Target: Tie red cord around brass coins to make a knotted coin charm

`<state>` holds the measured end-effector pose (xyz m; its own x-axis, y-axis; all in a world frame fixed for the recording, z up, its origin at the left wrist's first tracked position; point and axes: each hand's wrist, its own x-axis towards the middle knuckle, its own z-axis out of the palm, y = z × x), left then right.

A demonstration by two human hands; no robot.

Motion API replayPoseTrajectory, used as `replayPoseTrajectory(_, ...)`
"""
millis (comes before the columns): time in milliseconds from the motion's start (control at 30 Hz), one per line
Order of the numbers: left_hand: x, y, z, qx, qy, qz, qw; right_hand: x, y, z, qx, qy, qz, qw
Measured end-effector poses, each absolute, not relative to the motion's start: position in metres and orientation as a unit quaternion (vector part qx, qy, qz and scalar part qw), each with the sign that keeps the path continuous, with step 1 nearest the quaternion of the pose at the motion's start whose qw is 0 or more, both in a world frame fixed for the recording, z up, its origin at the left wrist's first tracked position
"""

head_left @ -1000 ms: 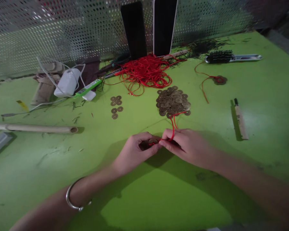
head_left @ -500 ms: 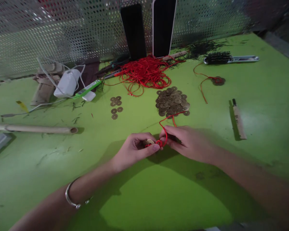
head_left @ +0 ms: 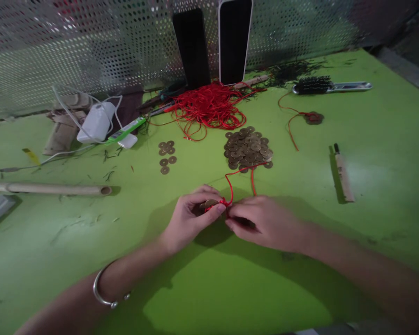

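Note:
My left hand (head_left: 193, 214) pinches brass coins (head_left: 209, 204) with holes, which have red cord (head_left: 229, 186) knotted around them. Part of the coins is hidden behind my thumb. Close against it, my right hand (head_left: 261, 218) is closed, its thumb and fingertips on the red cord at the knot. Loose cord runs up from the hands in a bent strand, and its end lies on the heap of holed coins (head_left: 247, 146). Left of the heap sits a small group of similar coins (head_left: 166, 148).
A tangle of red cord (head_left: 211, 107) lies before two propped phones (head_left: 234, 42). At right are a hairbrush (head_left: 314, 85), a corded coin piece (head_left: 313, 117) and a wooden-handled tool (head_left: 342, 172). At left lie a bamboo stick (head_left: 56, 188) and a white adapter (head_left: 97, 122) with cables.
My right hand has moved slightly down and left, and the red loop at the knot has been drawn smaller. The left hand still grips the coins.

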<state>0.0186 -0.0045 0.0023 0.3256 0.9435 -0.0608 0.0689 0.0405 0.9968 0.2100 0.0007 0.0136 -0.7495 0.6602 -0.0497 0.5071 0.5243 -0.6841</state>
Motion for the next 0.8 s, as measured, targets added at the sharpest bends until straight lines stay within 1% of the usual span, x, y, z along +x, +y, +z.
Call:
replayPoseTrajectory(100, 0.020, -0.006, 0.002, 0.598, 0.456, 0.388, 0.533, 0.213, 0.001, 0.022, -0.324, -0.862, 0.364, 0.143)
replayPoseTrajectory(167, 0.019, -0.007, 0.001, 0.609, 0.476, 0.376, 0.512, 0.216, 0.003, 0.027, -0.328, -0.829, 0.414, 0.183)
replayPoseTrajectory(233, 0.019, -0.007, -0.001, 0.624, 0.500, 0.352, 0.487, 0.220, 0.005, 0.031, -0.323, -0.773, 0.491, 0.238)
replayPoseTrajectory(300, 0.017, -0.006, -0.003, 0.642, 0.517, 0.335, 0.456, 0.223, 0.008, 0.033, -0.311, -0.717, 0.542, 0.309)
replayPoseTrajectory(400, 0.017, -0.006, -0.003, 0.668, 0.523, 0.318, 0.423, 0.225, 0.010, 0.034, -0.304, -0.676, 0.543, 0.395)
replayPoseTrajectory(467, 0.018, -0.007, -0.002, 0.683, 0.522, 0.305, 0.411, 0.224, 0.011, 0.034, -0.297, -0.671, 0.541, 0.411)
replayPoseTrajectory(633, 0.023, -0.007, -0.002, 0.726, 0.517, 0.299, 0.341, 0.220, 0.006, 0.035, -0.265, -0.673, 0.560, 0.404)
replayPoseTrajectory(800, 0.024, -0.003, -0.008, 0.742, 0.529, 0.312, 0.270, 0.223, 0.002, 0.035, -0.228, -0.672, 0.548, 0.442)
